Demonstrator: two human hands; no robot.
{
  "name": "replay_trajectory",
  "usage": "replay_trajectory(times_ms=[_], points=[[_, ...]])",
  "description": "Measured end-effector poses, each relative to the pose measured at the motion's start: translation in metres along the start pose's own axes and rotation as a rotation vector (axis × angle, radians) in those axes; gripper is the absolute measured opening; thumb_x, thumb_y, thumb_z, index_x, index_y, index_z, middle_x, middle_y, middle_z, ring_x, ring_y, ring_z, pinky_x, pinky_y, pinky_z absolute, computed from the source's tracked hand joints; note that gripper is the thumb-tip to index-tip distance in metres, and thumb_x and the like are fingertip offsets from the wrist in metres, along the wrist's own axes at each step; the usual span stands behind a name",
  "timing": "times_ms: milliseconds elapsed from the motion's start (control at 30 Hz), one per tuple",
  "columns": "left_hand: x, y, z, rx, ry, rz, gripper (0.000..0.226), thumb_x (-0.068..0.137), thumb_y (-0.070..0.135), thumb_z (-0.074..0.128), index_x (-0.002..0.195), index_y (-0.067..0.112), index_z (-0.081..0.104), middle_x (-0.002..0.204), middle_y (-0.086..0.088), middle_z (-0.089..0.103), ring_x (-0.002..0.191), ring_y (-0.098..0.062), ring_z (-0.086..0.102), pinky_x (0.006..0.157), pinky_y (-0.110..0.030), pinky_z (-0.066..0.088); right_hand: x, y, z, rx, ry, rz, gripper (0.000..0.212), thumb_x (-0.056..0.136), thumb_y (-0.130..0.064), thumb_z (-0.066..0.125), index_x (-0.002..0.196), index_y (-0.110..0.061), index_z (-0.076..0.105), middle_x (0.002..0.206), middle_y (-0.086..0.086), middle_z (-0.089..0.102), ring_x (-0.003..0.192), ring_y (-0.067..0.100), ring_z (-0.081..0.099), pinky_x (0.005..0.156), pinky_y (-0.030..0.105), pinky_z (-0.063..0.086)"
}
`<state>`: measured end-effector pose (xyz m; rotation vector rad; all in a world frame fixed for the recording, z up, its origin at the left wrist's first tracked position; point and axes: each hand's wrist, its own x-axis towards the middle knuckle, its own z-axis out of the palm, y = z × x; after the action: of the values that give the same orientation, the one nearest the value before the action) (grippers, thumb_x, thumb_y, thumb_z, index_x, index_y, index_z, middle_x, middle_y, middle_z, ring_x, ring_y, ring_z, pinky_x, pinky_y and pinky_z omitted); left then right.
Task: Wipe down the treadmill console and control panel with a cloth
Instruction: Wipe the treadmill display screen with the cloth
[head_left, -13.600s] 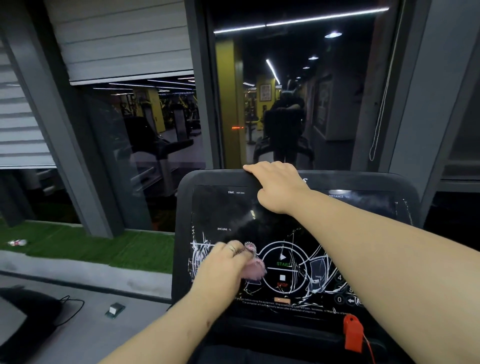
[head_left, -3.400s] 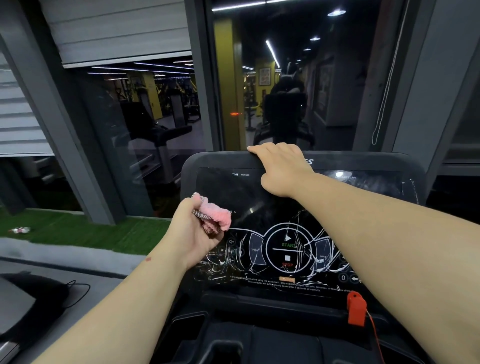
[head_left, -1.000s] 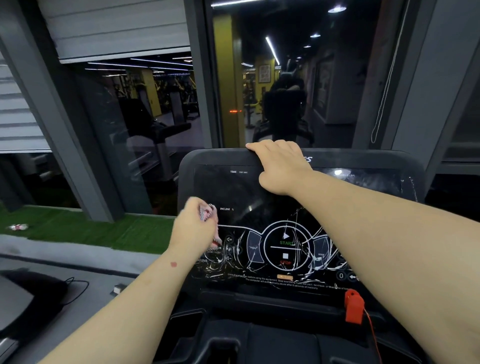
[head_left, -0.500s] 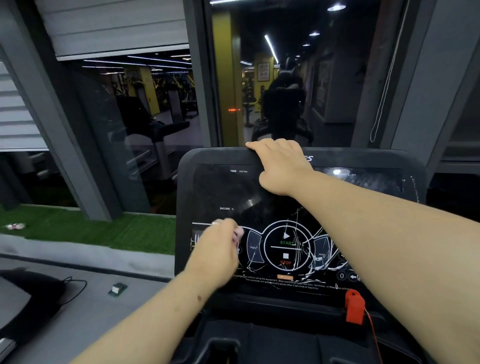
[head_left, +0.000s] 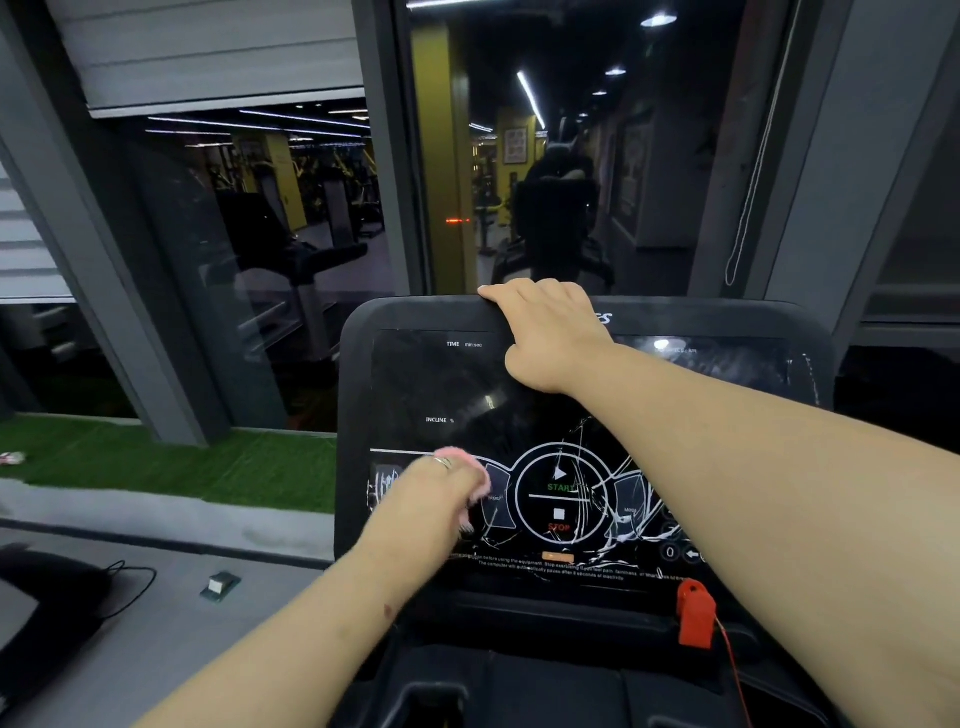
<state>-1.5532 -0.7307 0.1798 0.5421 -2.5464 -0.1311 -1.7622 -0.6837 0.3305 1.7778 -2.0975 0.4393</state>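
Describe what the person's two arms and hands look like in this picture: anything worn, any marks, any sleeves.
Both forearms are bare; no sleeve shows in view. The left hand wears a thin silvery ring on one finger, and a small dark red mark sits on the left forearm near the wrist. The right hand shows no ring, watch or glove.

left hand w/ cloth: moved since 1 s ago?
Yes. The left hand with the pink cloth went right and down the console, toward the START ring.
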Motion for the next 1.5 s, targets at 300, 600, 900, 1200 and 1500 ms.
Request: replay_trajectory(times_ms=[300, 600, 900, 1200, 1500], points=[[-0.006, 0.009, -0.007, 0.04, -0.035, -0.089, 0.02, 0.083, 0.01, 0.054, 0.086, 0.024, 0.067, 0.079, 0.011, 0.061, 0.07, -0.006, 0.057, 0.064, -0.03, 0.049, 0.0, 0.0, 0.001, 0.006, 0.007, 0.001, 0.08, 0.078, -0.02, 0.054, 0.154, -0.032, 0.031, 0.149, -0.004, 0.045, 0.131, 0.027, 0.043, 0.115, 0.043, 0.025], [-0.011, 0.024, -0.006, -0.034, -0.11, -0.058, 0.024, 0.095, 0.005, 0.048, 0.103, 0.012, 0.069, 0.094, 0.001, 0.061, 0.084, -0.007, 0.056, 0.073, -0.018, 0.042, 0.0, -0.001, 0.0, 0.009, 0.003, 0.008, 0.08, 0.078, -0.02, 0.054, 0.154, -0.032, 0.031, 0.15, -0.003, 0.045, 0.132, 0.027, 0.043, 0.116, 0.044, 0.026], [-0.012, 0.026, 0.005, -0.041, -0.032, -0.005, 0.026, 0.089, 0.005, 0.053, 0.104, 0.016, 0.071, 0.103, 0.002, 0.063, 0.092, -0.018, 0.058, 0.083, -0.031, 0.053, -0.001, 0.0, -0.001, 0.012, -0.004, 0.005, 0.078, 0.079, -0.022, 0.052, 0.153, -0.032, 0.031, 0.15, -0.003, 0.044, 0.131, 0.028, 0.042, 0.116, 0.045, 0.025], [-0.012, 0.039, 0.014, -0.067, -0.005, 0.015, 0.035, 0.077, 0.001, 0.052, 0.102, 0.021, 0.067, 0.103, 0.008, 0.063, 0.088, -0.015, 0.055, 0.072, -0.026, 0.052, -0.001, -0.001, -0.001, 0.025, -0.017, 0.003, 0.08, 0.079, -0.02, 0.053, 0.154, -0.033, 0.029, 0.151, -0.005, 0.042, 0.133, 0.026, 0.04, 0.117, 0.042, 0.022], [0.003, 0.013, 0.012, -0.111, 0.048, -0.136, 0.05, 0.055, -0.011, 0.059, 0.09, 0.025, 0.063, 0.1, 0.012, 0.056, 0.082, -0.012, 0.054, 0.07, -0.028, 0.054, -0.001, 0.001, -0.001, 0.023, -0.01, 0.003, 0.08, 0.079, -0.019, 0.051, 0.154, -0.033, 0.029, 0.15, -0.005, 0.043, 0.132, 0.026, 0.04, 0.116, 0.042, 0.023]])
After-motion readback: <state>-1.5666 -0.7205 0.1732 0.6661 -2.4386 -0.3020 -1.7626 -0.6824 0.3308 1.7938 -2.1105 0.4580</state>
